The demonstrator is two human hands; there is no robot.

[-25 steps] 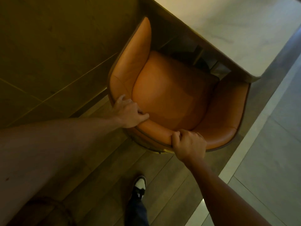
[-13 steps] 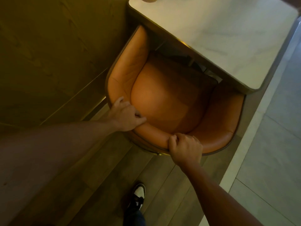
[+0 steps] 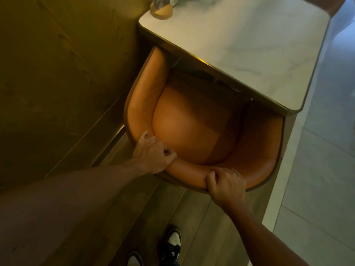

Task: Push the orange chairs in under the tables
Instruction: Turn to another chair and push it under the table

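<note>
we see a dim, warm-toned scene. the pale surface point(image 3: 249, 45) and the floor tiles point(image 3: 322, 169) at right catch the most light, with a thin glint along the surface's near edge. the wall point(image 3: 57, 73) at left sits in murky shadow. wide-angle bending shows toward the edges, and the top is softly blurred.

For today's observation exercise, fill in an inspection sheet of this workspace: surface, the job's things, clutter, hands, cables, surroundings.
Surface: pale marble table top, rounded corners.
Job's things: orange chair, front of the seat already under the table edge, backrest outside.
Clutter: a small stand with a tan base at the table's far corner, partly cut off.
Hands: left hand and right hand both grip the backrest rim.
Cables: nothing seen.
Surroundings: dark wood-panel wall at left, plank floor, pale tiles at right, person's shoes.
</note>
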